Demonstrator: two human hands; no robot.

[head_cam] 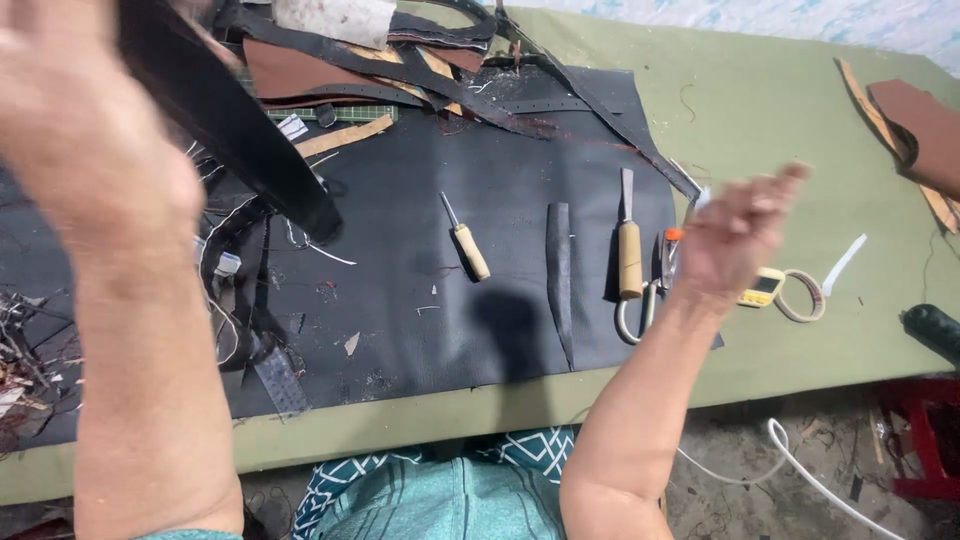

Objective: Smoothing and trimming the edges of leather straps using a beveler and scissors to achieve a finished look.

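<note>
Leather sheet (480, 300) covers green table (780, 110); left hand (80, 120) grip holds black strap (240, 130).

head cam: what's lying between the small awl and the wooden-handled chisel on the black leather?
One narrow black leather strip lies lengthwise between the awl and the chisel, touching neither. Otherwise only the black leather sheet with small scraps, seen in the head view.
</note>
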